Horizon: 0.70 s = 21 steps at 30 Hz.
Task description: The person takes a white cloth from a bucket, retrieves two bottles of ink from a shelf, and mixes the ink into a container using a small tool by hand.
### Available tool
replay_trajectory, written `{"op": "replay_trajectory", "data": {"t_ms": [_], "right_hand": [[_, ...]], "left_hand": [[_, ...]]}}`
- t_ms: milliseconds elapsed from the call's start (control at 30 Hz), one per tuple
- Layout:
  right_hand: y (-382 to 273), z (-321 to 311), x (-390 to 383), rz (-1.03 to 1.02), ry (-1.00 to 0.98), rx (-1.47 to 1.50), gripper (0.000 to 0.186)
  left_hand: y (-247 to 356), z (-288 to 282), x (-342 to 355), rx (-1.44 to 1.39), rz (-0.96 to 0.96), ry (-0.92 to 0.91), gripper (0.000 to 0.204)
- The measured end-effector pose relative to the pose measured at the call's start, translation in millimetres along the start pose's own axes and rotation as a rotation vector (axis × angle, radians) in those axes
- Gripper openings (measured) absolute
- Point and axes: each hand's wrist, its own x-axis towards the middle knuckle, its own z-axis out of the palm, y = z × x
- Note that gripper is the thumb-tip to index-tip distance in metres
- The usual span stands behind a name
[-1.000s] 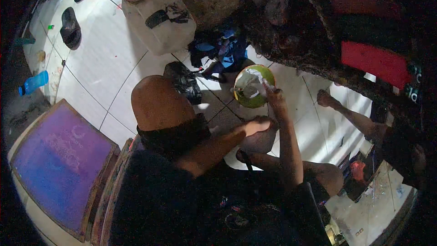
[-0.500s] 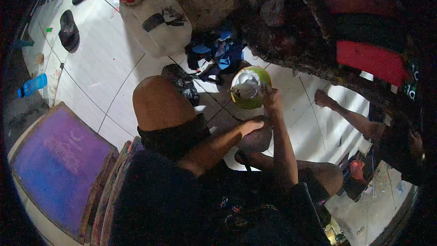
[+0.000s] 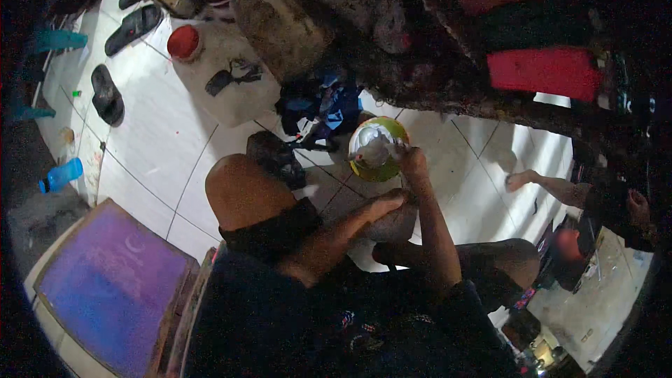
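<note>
A round yellow-green tub (image 3: 402,130) with a white inside stands on the tiles ahead of me. A grey lump (image 3: 376,152), too blurred to name, sits over its opening. My right hand (image 3: 413,165) is closed at the tub's right side, its fingers against the end of the grey lump. Closer to me, my left hand (image 3: 387,202) is closed beside my right wrist. Below it shows a rounded grey-brown shape that I cannot make out, and what the left fingers hold is hidden.
A white jerrycan (image 3: 234,94) with a red cap, a black plastic bag (image 3: 274,157) and dark blue cloth (image 3: 329,106) surround the tub. Left lie black sandals (image 3: 107,96), a blue bottle (image 3: 61,175) and a purple-blue seat (image 3: 119,287). At right reaches another person's bare limb (image 3: 553,186).
The whole view has shifted, so the jerrycan, sandals and seat appear lower. Both my hands stay by the tub. The other person's limb has drawn back to the right.
</note>
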Motion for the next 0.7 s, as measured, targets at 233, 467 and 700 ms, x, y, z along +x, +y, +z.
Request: {"op": "replay_trajectory", "data": {"t_ms": [233,467,700], "right_hand": [[31.7,17.3,11.4,-0.191,0.169,-0.007,0.035],[31.0,25.8,29.3,-0.108,-0.06,-0.17,0.042],[66.5,27.8,27.1,-0.089,-0.009,-0.405,0.031]], "left_hand": [[5.3,2.7,2.4,-0.057,-0.162,0.081,0.044],[11.3,0.7,-3.2,0.016,-0.122,0.097,0.045],[-1.4,1.4,17.0,0.073,-0.144,0.012,0.045]]}}
